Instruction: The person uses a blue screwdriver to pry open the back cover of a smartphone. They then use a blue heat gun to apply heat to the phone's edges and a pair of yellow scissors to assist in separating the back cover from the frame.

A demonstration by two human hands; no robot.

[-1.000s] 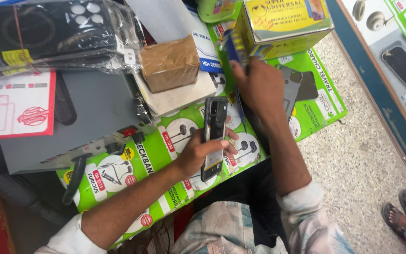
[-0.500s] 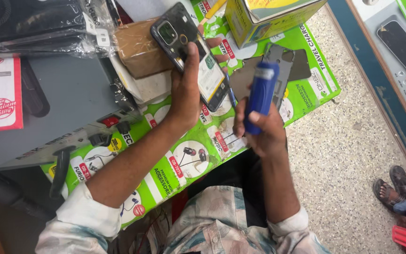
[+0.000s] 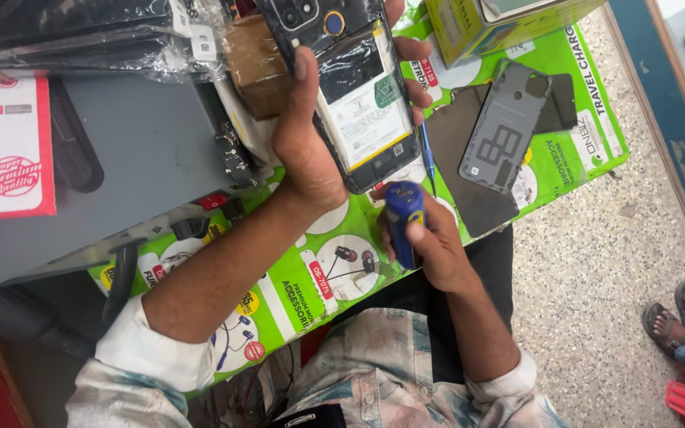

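My left hand (image 3: 311, 135) grips an opened phone (image 3: 350, 87) with its back off, so the white battery and dark boards face up. The phone is raised over the green printed sheets (image 3: 319, 285). My right hand (image 3: 430, 246) is closed around a blue-handled screwdriver (image 3: 403, 218), just below the phone's lower end. A thin blue tool tip (image 3: 428, 162) shows beside the phone's bottom corner. The grey phone back cover (image 3: 505, 127) lies on a dark panel to the right.
A grey box (image 3: 144, 166) sits at the left with plastic-wrapped dark items (image 3: 65, 32) on it. A brown cardboard box (image 3: 255, 63) and a yellow-green carton (image 3: 501, 24) stand at the top. Another person's sandalled foot (image 3: 675, 325) rests on the speckled floor at right.
My left hand has lifted the phone from the green sheets up toward the camera. My right hand picked up the blue screwdriver and lowered it to just below the phone.
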